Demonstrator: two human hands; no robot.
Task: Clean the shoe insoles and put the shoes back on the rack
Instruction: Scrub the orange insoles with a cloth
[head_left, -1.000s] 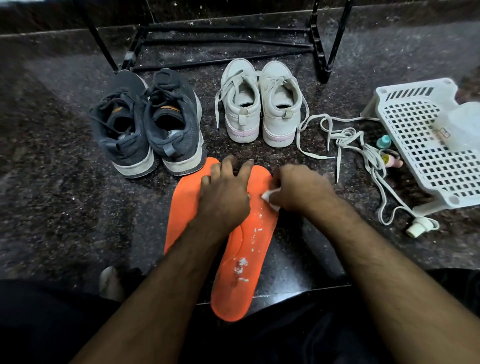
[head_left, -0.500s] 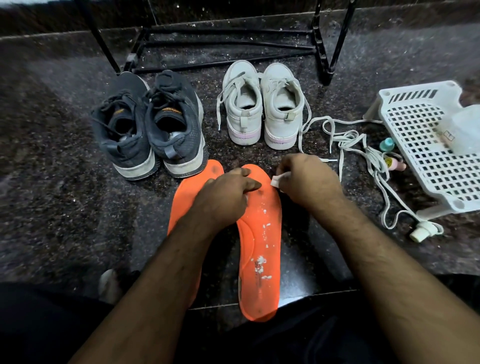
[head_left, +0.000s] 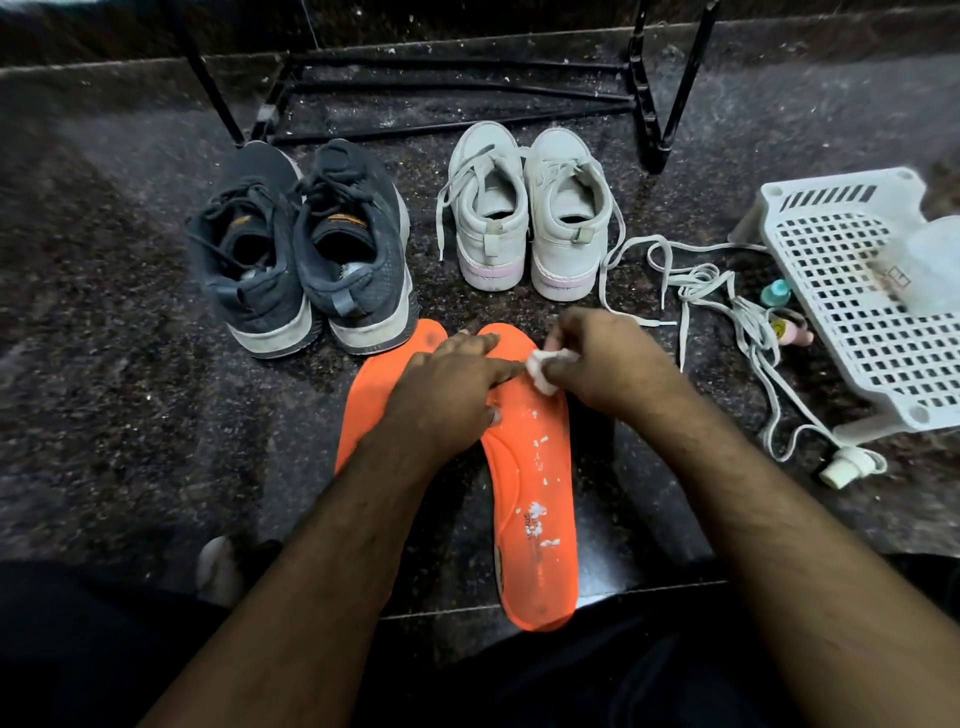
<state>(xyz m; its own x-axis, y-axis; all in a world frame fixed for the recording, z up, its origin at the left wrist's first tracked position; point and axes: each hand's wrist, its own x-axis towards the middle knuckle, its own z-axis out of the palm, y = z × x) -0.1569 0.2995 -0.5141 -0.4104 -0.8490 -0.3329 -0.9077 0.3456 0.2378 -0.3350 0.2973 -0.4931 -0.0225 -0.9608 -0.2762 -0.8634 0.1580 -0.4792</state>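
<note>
Landmark: the right orange insole (head_left: 535, 467), flat on the dark stone floor (head_left: 104, 415).

Progress, as judged: cleaning was midway. White flecks were scattered along the insole's middle and heel, so wiping was unfinished. Neither insole was back in a shoe, and no shoe sat on the rack; refitting and racking all remained.

Beyond the insole's toe end, the black rack (head_left: 441, 93) stood against the wall, its lowest rails bare. Between rack and insole sat the dark grey pair (head_left: 306, 249), up and to the left, and the white pair (head_left: 530, 218), straight ahead.

To the insole's right lay a white perforated basket (head_left: 852, 332), then loose laces (head_left: 727, 312) trailing across the floor, small bottles (head_left: 784, 317) and a white cap (head_left: 844, 467).

Just left of it, the second orange insole (head_left: 374, 384) lay mostly under the forearm.

Left hand (head_left: 447, 395): fingers straight, pressing the toe end down, gripping nothing.

Right hand (head_left: 602, 358): fingers curled, pinching a small white wad (head_left: 545, 369) against the insole's right toe edge.

Obstacle, as judged: the loose laces lay near the white pair and could snag when lifting it.
</note>
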